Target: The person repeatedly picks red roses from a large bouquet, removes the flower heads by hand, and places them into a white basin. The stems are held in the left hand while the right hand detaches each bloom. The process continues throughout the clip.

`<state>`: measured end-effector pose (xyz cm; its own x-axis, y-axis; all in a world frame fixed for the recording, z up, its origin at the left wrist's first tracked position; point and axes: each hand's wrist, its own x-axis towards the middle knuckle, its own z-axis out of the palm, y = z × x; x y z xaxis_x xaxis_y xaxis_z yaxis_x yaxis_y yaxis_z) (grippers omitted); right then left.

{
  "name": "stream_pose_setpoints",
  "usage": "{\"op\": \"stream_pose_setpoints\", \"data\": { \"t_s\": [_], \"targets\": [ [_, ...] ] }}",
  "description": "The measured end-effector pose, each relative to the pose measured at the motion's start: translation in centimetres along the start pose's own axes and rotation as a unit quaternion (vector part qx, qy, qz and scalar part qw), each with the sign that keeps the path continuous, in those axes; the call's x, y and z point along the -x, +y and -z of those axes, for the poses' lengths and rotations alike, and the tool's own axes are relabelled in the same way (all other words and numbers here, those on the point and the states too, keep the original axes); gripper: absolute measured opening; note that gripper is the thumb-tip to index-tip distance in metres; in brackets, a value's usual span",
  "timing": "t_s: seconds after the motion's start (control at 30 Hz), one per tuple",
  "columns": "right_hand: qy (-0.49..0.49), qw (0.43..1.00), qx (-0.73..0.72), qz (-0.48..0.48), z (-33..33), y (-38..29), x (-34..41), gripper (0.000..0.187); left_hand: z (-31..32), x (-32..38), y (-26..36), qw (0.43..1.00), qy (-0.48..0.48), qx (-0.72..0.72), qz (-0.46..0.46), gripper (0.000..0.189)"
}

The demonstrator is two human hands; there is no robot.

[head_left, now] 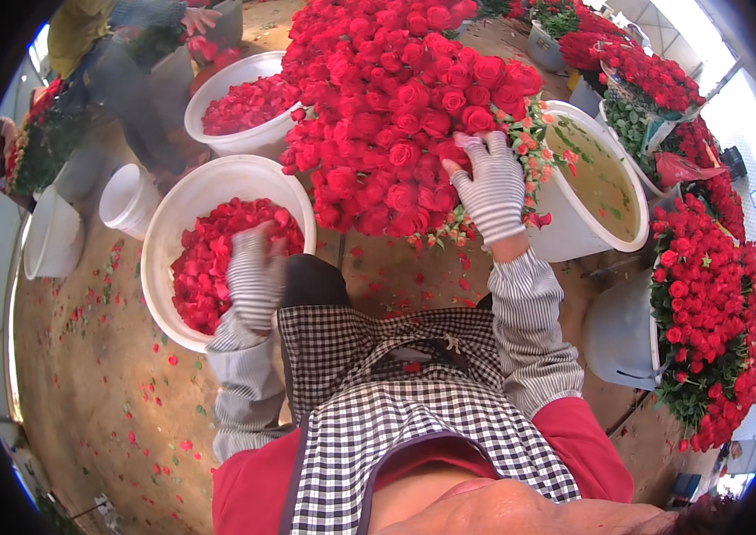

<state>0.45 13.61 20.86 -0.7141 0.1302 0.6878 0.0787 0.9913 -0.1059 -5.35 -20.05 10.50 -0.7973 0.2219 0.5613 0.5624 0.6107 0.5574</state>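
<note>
A large mass of red roses (391, 127) with open heads fills the space before me. My right hand (493, 184), in a grey-striped fingerless glove, lies at its right edge. Its thumb and forefinger touch a rose head there; whether they grip it I cannot tell. Small orange-pink blooms (532, 154) hang beside that hand. To the left, my left hand (254, 274), in a matching glove, is blurred over a white plastic tub (161, 247). Loose red petals (197, 274) lie in this tub. The blur hides whether the left fingers hold anything.
Another tub (194, 124) of petals stands behind. At right are a white bucket (545, 227) of greenish water and a bucket (619, 334) of roses. A co-worker (117, 87) stands upper left, near a small white bucket (125, 200). Fallen petals dot the floor (104, 374).
</note>
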Motion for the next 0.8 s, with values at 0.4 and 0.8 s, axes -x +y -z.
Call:
{"op": "stream_pose_setpoints", "data": {
  "t_s": [0.4, 0.8],
  "targets": [
    [0.027, 0.997, -0.077, -0.002, -1.4, 3.0, 1.1, 0.026, -15.2, -5.3, 17.9, 0.937, -0.314, -0.021, -0.154, 0.036],
    [-0.065, 0.901, -0.382, -0.194, -2.0, 5.7, 1.4, 0.027, -17.2, -6.8, 15.1, 0.941, -0.185, 0.249, -0.137, 0.028]
  ]
}}
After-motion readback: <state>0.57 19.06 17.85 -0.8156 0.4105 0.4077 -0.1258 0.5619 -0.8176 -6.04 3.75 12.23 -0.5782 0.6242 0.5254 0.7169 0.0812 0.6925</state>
